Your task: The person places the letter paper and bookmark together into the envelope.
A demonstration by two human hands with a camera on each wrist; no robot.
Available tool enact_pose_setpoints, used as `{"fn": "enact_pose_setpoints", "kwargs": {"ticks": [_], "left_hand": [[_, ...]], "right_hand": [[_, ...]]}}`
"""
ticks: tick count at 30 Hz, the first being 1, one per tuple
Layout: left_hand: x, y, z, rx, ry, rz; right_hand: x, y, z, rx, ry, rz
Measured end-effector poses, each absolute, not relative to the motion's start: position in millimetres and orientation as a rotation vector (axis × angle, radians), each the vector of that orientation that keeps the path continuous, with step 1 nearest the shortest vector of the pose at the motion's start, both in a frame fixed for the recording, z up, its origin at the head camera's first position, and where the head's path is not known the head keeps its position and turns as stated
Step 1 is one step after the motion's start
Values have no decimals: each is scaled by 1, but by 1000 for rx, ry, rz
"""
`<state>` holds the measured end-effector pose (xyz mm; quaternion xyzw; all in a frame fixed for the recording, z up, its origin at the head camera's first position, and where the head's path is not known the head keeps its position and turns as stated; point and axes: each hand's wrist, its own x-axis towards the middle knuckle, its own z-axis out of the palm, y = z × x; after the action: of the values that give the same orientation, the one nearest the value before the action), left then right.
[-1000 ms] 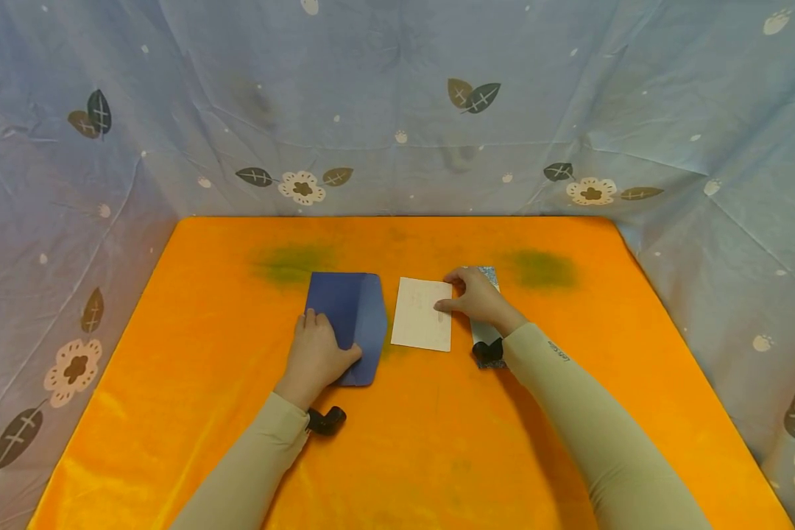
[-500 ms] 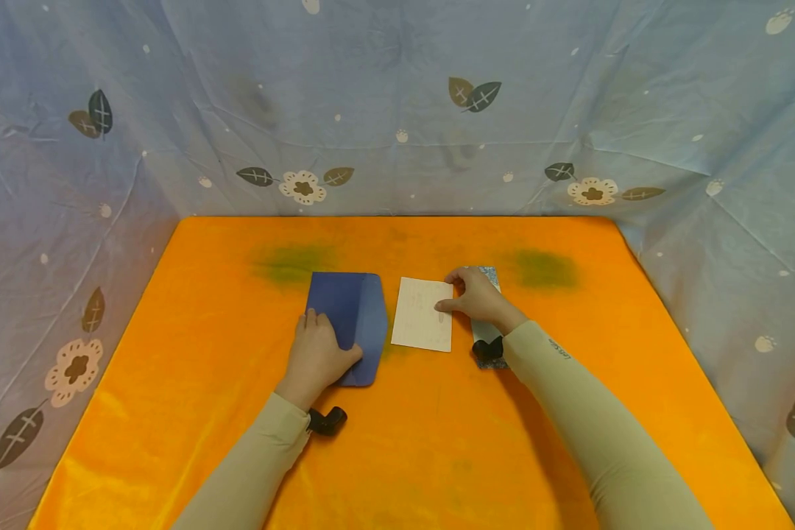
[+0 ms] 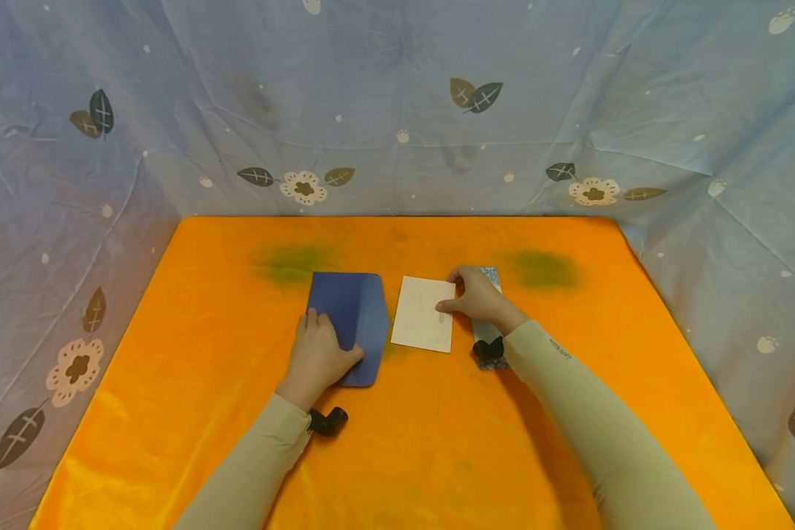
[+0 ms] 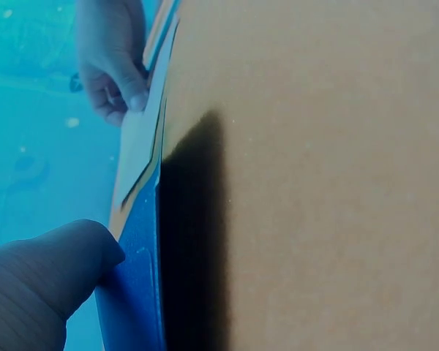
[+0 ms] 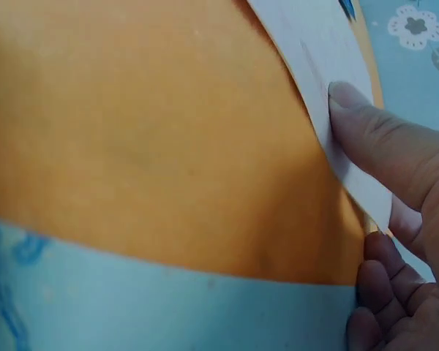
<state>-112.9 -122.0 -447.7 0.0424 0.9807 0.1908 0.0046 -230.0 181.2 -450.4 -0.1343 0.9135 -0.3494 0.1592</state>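
Observation:
A dark blue envelope (image 3: 336,294) lies left of centre, its lighter flap (image 3: 374,324) opened out to the right. My left hand (image 3: 314,361) holds it by the lower left part. The thumb (image 4: 88,248) rests on top of the envelope in the left wrist view; the fingertips are hidden there. To the right of the flap is a thin white card (image 3: 422,313) with faint marks. My right hand (image 3: 473,294) pinches its right edge, thumb on top, as the right wrist view shows. The card's near corner stands a little proud of the cloth.
Under my right wrist lies a pale strip with blue patterned ends (image 3: 492,364), partly covered by the hand. An orange cloth (image 3: 397,456) covers the table. Floral grey-blue curtains (image 3: 397,110) enclose its back and sides. A black wrist camera (image 3: 329,421) sits on each arm.
The white card and my right hand have shifted very slightly to the right. The left hand and the envelope hold nearly the same position.

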Motion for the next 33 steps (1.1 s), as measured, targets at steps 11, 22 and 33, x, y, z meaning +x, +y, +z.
{"fn": "enact_pose_setpoints", "kwargs": {"ticks": [11,22,33], "left_hand": [[-114,-122,-451,140,3082,592],[-113,-122,-450,144,3081,568],[-114,-122,-450,142,3067,589]], "right_hand": [[-224,178,-449,-310,2619,-1001],[-218,180,-445,-333,2620,-1071],[-215,188,-442,-305,2609,-1171]]}}
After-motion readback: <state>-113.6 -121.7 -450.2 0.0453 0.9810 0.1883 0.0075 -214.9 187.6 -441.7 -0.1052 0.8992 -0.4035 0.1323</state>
